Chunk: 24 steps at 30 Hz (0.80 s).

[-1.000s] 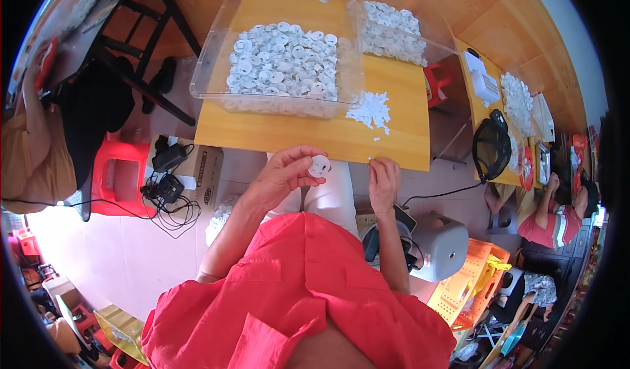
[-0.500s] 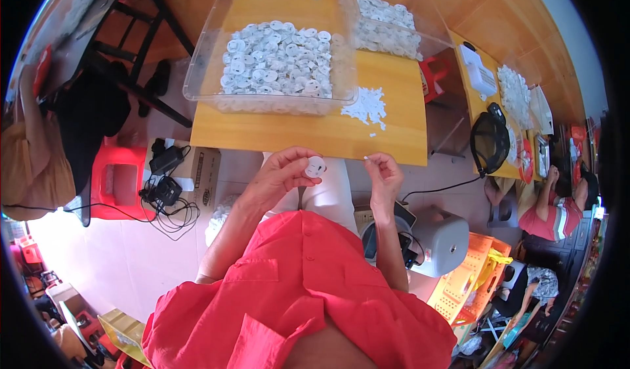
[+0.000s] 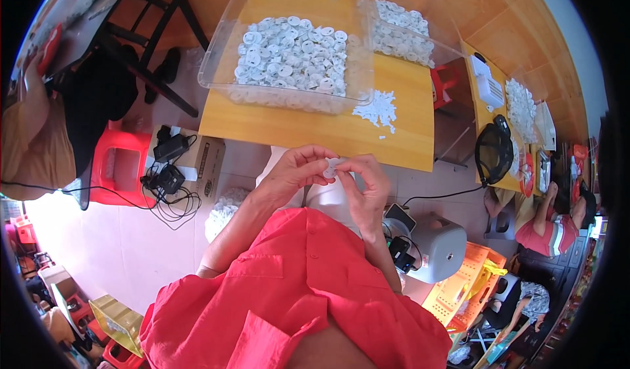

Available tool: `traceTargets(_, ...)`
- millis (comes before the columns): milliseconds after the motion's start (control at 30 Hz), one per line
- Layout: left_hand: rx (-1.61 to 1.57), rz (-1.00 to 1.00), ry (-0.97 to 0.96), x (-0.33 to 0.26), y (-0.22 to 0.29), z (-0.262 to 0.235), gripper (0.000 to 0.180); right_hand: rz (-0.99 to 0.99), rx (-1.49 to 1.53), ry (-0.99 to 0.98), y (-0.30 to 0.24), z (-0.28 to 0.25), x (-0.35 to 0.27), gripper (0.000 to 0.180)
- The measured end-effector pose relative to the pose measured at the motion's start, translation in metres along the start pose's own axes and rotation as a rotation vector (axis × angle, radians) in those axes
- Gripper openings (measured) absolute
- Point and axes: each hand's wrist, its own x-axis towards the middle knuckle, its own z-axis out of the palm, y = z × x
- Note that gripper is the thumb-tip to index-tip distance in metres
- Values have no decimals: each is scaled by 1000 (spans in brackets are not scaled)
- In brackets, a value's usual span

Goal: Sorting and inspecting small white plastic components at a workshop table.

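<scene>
Between thumb and fingers my left hand grips a small white plastic disc with slots in its face, held in front of the table's near edge. My right hand is pinched against the disc's right side; the small white piece in its fingertips is hidden now. On the yellow wooden table a large clear plastic bin holds a heap of similar white discs. To the bin's right lies a loose pile of tiny white pieces, with a few strays near it.
A second clear bin of white parts stands behind the pile. A black mesh fan sits at the right-hand table. Cables and adapters lie by a red stool at left; an orange crate is at lower right. Other people sit on both sides.
My right hand has moved left and brought its small white piece to the disc in my left hand. The view has shifted slightly, moving the table a little right.
</scene>
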Motion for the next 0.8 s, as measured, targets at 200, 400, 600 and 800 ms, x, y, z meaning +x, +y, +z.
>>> traceTargets(200,45,1,4,-1,-4,-2,24,-57,-114,17,-3,3,-2,9)
traceTargets(400,38,7,0,0,-4,-1,22,-57,-135,43,-2,3,-3,11)
traceTargets(600,46,16,11,1,-6,0,21,-108,-201,54,-2,4,-3,12)
traceTargets(800,80,4,26,1,-8,0,18,-197,-245,74,-4,6,-2,16)
